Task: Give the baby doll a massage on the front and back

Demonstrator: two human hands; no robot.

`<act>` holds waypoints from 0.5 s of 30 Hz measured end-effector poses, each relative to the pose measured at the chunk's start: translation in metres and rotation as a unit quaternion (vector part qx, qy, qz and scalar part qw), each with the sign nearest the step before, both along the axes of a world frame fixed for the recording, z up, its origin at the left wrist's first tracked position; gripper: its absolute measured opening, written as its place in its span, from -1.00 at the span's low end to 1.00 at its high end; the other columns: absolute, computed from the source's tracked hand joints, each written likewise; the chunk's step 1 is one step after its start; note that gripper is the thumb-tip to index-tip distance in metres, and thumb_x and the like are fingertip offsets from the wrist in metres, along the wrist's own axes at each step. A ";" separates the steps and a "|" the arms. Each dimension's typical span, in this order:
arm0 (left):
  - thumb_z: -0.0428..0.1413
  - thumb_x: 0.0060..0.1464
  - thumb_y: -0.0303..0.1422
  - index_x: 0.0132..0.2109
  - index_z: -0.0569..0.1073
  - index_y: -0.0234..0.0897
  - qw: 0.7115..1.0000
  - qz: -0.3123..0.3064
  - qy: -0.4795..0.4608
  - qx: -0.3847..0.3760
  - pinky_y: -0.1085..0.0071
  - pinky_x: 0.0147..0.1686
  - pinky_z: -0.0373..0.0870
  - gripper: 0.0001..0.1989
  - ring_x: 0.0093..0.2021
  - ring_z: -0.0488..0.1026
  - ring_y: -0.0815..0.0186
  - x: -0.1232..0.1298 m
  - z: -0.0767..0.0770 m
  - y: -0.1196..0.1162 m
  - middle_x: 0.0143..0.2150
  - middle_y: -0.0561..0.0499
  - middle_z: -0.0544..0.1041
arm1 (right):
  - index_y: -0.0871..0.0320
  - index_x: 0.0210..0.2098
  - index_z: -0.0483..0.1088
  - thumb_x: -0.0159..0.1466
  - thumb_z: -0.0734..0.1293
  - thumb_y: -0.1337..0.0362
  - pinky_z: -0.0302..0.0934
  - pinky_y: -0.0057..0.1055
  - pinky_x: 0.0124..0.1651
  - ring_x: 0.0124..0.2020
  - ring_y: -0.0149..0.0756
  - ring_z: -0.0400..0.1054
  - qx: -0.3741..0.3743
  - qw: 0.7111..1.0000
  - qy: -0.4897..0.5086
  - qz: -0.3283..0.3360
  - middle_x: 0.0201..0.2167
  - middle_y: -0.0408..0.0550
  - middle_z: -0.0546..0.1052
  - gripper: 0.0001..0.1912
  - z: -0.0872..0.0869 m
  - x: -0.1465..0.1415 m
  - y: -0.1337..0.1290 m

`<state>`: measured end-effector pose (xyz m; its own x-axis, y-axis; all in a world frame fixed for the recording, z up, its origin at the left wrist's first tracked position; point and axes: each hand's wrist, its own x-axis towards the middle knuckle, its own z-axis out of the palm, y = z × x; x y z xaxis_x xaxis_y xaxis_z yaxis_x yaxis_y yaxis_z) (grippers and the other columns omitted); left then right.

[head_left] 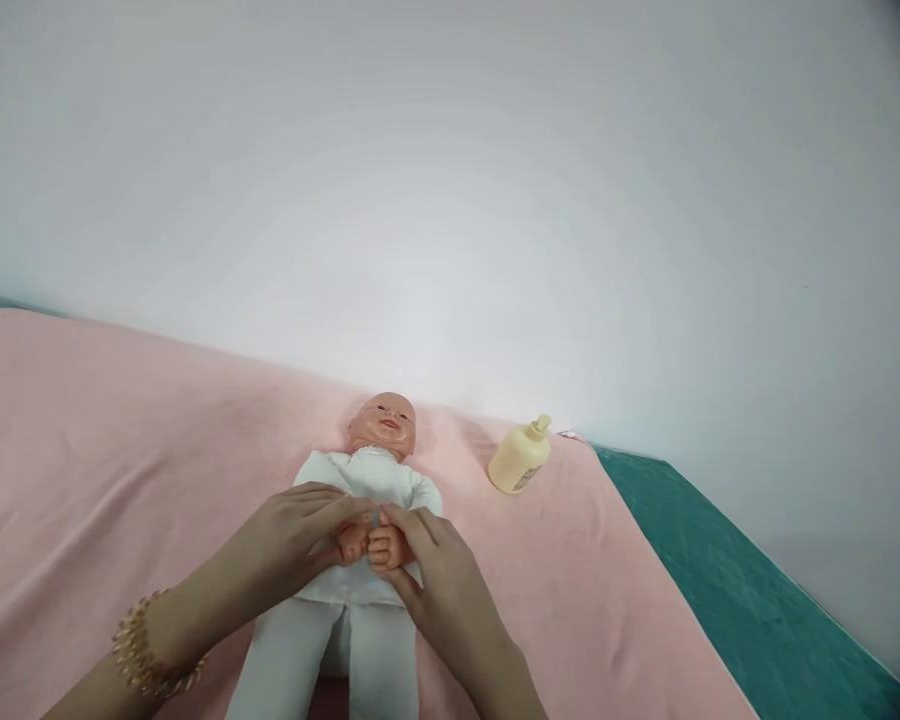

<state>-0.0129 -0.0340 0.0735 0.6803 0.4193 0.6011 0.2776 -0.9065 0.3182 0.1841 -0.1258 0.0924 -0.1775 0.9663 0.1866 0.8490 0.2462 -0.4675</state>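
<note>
A baby doll [379, 480] in a white top and white trousers lies on its back, head toward the wall. My left hand [300, 535] is closed around one of the doll's small hands [352, 543]. With thumb and fingers, my right hand [439, 560] grips the doll's other hand [385, 548]. Both doll hands are held close together over its belly, and my fingertips nearly meet above them. A small greyish patch shows between my fingertips; I cannot make out what it is.
A pale yellow pump bottle [520, 458] stands to the right of the doll. Beneath them spreads a pink blanket [607, 590] with soft folds, over a green surface [750, 580] that shows at the right. A white wall [450, 200] rises behind.
</note>
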 end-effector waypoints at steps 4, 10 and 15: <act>0.05 0.19 -0.49 -0.10 0.46 -0.24 0.999 -0.004 0.037 -0.022 0.40 -0.25 0.46 -0.83 -0.30 0.56 0.29 0.001 0.003 -0.001 -0.27 0.03 0.63 | 0.17 0.24 0.28 0.28 0.36 0.42 0.35 -0.13 0.02 -0.04 -0.06 0.39 -0.003 0.999 -0.033 0.012 -0.04 0.05 0.51 -0.46 -0.002 -0.002 0.002; 0.05 0.20 -0.46 -0.13 0.48 -0.25 0.998 -0.007 0.049 -0.027 0.40 -0.31 0.43 -0.86 -0.35 0.53 0.29 0.001 0.003 -0.002 -0.32 0.03 0.61 | 0.16 0.24 0.29 0.31 0.34 0.41 0.36 -0.12 0.00 -0.06 -0.04 0.40 -0.007 0.999 -0.050 0.015 -0.06 0.08 0.51 -0.49 -0.002 -0.002 0.002; 0.09 0.21 -0.41 -0.08 0.52 -0.15 0.998 0.019 0.002 -0.064 0.42 -0.21 0.46 -0.83 -0.21 0.57 0.29 -0.012 0.007 0.004 -0.17 0.06 0.64 | 0.15 0.20 0.34 0.26 0.34 0.48 0.30 -0.19 0.07 0.00 -0.11 0.39 -0.006 1.000 0.010 -0.028 -0.03 0.04 0.51 -0.49 0.011 0.011 0.001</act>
<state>-0.0248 -0.0304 0.0802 0.6651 0.5182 0.5378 0.3130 -0.8472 0.4293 0.1955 -0.1251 0.1037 -0.1194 0.9769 0.1774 0.8521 0.1925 -0.4866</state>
